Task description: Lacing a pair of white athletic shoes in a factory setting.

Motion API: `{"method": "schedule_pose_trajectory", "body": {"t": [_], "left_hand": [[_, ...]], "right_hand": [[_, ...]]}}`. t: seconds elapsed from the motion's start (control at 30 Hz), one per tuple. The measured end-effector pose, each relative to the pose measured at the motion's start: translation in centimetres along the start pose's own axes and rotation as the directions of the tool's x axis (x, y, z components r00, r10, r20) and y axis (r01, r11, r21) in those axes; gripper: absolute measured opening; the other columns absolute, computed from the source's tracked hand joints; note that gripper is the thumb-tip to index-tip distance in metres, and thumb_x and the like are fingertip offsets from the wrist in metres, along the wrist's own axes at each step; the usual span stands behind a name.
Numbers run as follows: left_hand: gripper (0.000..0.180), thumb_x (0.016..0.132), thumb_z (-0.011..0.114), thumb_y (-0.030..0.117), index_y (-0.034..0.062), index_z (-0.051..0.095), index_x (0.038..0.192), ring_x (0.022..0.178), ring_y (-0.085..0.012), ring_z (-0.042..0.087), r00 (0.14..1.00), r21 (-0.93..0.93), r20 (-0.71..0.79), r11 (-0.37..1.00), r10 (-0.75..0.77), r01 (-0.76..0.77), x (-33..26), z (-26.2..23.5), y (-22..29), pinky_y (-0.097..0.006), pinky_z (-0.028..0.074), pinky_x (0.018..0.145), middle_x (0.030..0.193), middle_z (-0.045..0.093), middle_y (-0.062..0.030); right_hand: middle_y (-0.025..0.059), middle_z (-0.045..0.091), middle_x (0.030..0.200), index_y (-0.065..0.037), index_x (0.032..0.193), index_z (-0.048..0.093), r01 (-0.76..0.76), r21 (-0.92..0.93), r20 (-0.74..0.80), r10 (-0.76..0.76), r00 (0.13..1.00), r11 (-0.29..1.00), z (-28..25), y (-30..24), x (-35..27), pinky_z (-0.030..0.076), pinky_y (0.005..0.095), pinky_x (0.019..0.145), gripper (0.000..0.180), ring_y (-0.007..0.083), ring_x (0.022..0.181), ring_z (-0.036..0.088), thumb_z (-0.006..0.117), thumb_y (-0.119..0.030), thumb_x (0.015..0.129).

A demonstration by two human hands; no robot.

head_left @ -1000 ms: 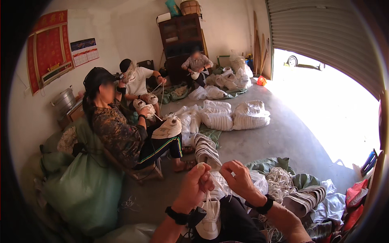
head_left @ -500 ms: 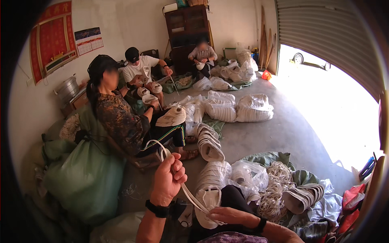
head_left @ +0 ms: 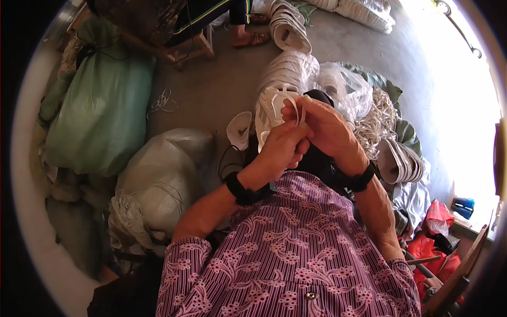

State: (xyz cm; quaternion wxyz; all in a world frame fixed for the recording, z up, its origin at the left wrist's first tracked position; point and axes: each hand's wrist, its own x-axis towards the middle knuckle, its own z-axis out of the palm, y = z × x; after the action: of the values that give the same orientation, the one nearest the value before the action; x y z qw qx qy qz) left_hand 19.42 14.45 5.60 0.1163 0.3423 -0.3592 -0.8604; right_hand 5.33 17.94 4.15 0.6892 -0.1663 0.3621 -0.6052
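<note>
A pale shoe upper (head_left: 267, 112) rests at my lap, partly hidden behind my hands. White shoelace (head_left: 297, 106) loops up beside it between my fingers. My left hand (head_left: 281, 150) is closed, with thumb and fingers pinched on the lace. Close against it, my right hand (head_left: 331, 129) holds the lace between thumb and fingers, its back toward the doorway side. The two hands touch or nearly touch; the exact grip at the fingertips is partly hidden. Left of my knees lies another pale shoe piece (head_left: 240, 130).
Ahead lie wrapped stacked uppers (head_left: 289, 71), a clear plastic bag (head_left: 351, 87) and a pile of laces (head_left: 381, 121). More stacked uppers (head_left: 400, 162) sit at the right. Big green sacks (head_left: 100, 105) and a pale sack (head_left: 158, 179) stand left. A co-worker's foot (head_left: 245, 38) shows at the top.
My view has tilted down toward my lap. My left hand, raised before with a loop of lace, has come down beside my right hand. My right hand has lifted from the upper onto the lace.
</note>
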Motion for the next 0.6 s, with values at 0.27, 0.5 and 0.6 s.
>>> {"method": "schedule_pose_trajectory", "body": {"t": [0.27,0.5,0.6], "left_hand": [[0.028,0.089,0.052,0.032,0.0075,0.056,0.102,0.072,-0.0097,0.052,0.998,0.209,0.014,0.976,0.066,-0.068,0.7,-2.1,-1.1,-0.023,0.041,0.067,0.091,0.057,-0.0034],[0.034,0.097,0.039,0.034,0.0064,0.055,0.110,0.099,-0.0172,0.054,0.982,-0.194,0.183,0.981,0.054,-0.017,2.0,-3.4,-0.4,-0.035,0.041,0.090,0.105,0.058,-0.0045],[0.035,0.097,0.039,0.031,0.0031,0.053,0.112,0.102,-0.0193,0.055,0.978,-0.236,0.172,0.969,0.116,-0.073,2.0,-3.0,-0.1,-0.036,0.040,0.095,0.108,0.058,-0.0066]], "right_hand": [[-0.0031,0.052,0.070,-0.001,0.090,0.059,0.120,-0.467,-0.070,-0.172,0.983,0.876,0.6,-0.7,-1.5,0.041,0.0195,0.062,0.027,0.0044,0.067,0.050,0.052,-0.026,0.093],[-0.0023,0.053,0.072,0.001,0.083,0.056,0.181,-0.617,-0.012,-0.239,0.971,0.766,1.7,1.9,-2.5,0.038,0.0201,0.059,0.025,0.0030,0.068,0.045,0.050,-0.022,0.093],[-0.0015,0.054,0.072,0.002,0.089,0.059,0.060,-0.769,-0.040,-0.141,0.989,0.637,1.3,2.0,-3.4,0.038,0.0208,0.058,0.026,0.0039,0.067,0.046,0.050,-0.022,0.093]]}}
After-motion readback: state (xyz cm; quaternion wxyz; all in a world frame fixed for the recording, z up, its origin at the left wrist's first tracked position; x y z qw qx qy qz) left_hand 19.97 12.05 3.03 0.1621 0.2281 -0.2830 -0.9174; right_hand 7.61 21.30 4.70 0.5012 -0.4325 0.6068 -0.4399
